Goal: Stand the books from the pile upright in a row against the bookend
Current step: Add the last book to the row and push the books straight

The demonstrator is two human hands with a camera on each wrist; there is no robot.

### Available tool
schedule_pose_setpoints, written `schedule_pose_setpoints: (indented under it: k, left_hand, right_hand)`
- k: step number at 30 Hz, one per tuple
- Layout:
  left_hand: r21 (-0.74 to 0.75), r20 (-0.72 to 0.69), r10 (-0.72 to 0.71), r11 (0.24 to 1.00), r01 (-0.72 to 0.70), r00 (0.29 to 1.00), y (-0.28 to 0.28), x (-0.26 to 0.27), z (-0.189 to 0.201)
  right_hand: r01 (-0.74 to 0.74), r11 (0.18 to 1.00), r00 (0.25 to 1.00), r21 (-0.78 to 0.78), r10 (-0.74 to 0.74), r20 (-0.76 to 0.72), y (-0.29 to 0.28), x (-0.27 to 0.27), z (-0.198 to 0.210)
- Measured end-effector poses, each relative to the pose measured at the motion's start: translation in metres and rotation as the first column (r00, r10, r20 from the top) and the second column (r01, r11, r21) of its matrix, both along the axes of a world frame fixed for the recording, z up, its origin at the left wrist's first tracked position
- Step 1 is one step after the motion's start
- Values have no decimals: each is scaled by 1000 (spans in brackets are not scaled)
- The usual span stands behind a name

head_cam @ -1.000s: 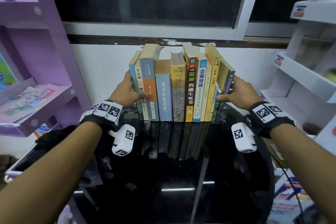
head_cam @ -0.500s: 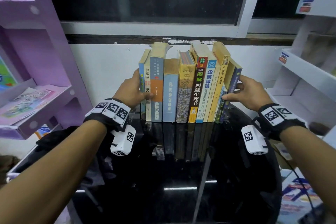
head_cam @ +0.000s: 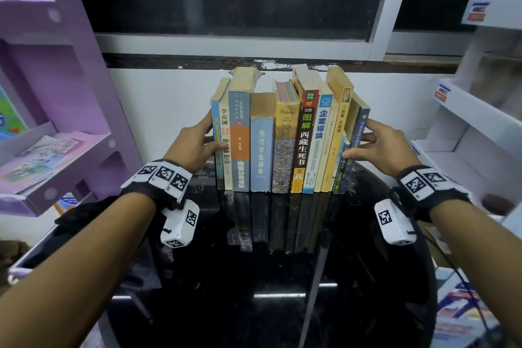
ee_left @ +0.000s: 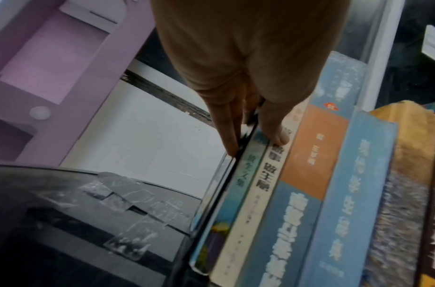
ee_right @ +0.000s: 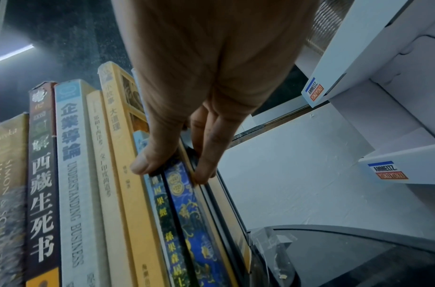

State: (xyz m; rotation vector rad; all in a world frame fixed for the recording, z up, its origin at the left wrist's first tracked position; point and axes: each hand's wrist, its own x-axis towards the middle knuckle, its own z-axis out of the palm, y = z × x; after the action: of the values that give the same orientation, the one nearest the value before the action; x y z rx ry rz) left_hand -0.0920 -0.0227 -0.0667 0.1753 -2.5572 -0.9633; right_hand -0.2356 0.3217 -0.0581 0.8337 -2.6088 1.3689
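Since the earlier frame the row of books [head_cam: 285,138] has closed up: the right-end volumes, which leaned outward, now stand nearer upright, and both hands sit tighter against the ends.

Position: the row stands spine-out on the black counter [head_cam: 254,277], near its far edge by the white wall. No pile remains in view.

Left hand [head_cam: 195,147]: fingers [ee_left: 226,126] straight along the outer face of a thin dark plate, judged to be the bookend [ee_left: 211,211], thumb across the front of the first spines. Holding, not gripping hard.

Right hand [head_cam: 378,147]: fingers [ee_right: 209,155] flat on the outer cover of the dark blue book [head_cam: 356,138], thumb pressed on the neighbouring spines. A dark plate just beside that book may be a second support; I cannot tell.

Risks:
- The blue book and the yellow one beside it lean left; released, they may slide on the glossy counter and fan out.
- Uneven squeeze could push thin volumes forward out of line.
- The row stands close to the counter's rim at the right.
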Motion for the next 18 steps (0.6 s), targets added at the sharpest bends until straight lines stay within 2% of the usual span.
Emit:
schedule_pose_setpoints:
  k: [7, 15, 18]
  left_hand:
    - [55, -45, -8, 998, 11, 999, -5, 1, -5]
    - [9, -40, 21, 1000, -21, 999, 1, 5, -3]
    - [-26, -16, 48, 998, -48, 999, 4, 9, 2]
  right_hand:
    - [16, 1000, 1000, 3, -16, -21, -1, 3, -1]
    - [55, 998, 998, 42, -54, -26, -2, 9, 1]
    - [72, 990, 997, 123, -68, -37, -3, 11, 1]
